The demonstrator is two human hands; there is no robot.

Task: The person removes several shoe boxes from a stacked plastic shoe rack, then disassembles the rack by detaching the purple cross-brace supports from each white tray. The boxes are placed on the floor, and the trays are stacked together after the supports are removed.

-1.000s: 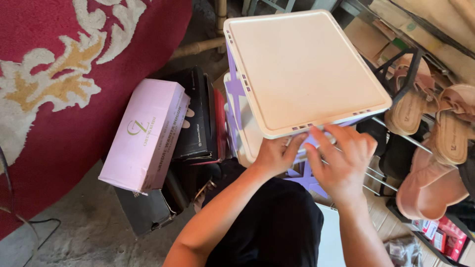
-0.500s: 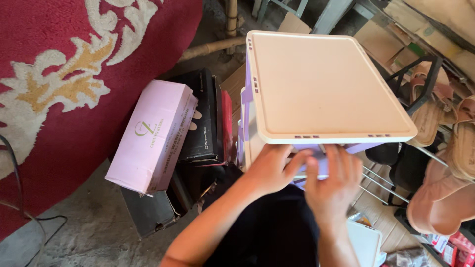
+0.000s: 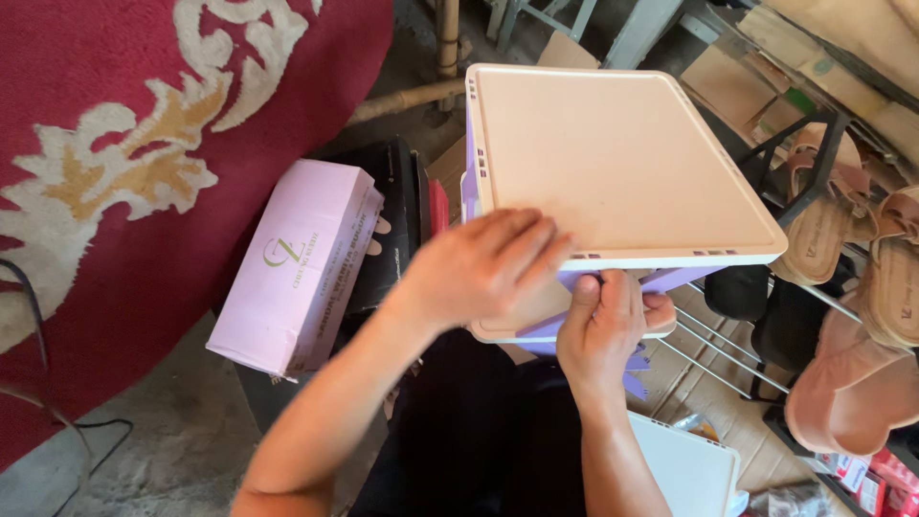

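A small plastic storage unit with a cream top panel and purple side posts stands in front of me. My left hand lies flat over the near left corner of the cream top, fingers together and pressing down. Just below the front edge, my right hand pinches a purple part under the top panel, fingers curled on it. Both forearms reach up from the bottom of the view over my dark trousers.
A pink shoe box and dark boxes lie left of the unit. A red patterned rug fills the left. A black wire rack with tan sandals stands right. A white panel lies below.
My left hand has come up from under the front edge onto the top panel. The right hand has closed on the purple part below. The view has shifted closer to the unit.
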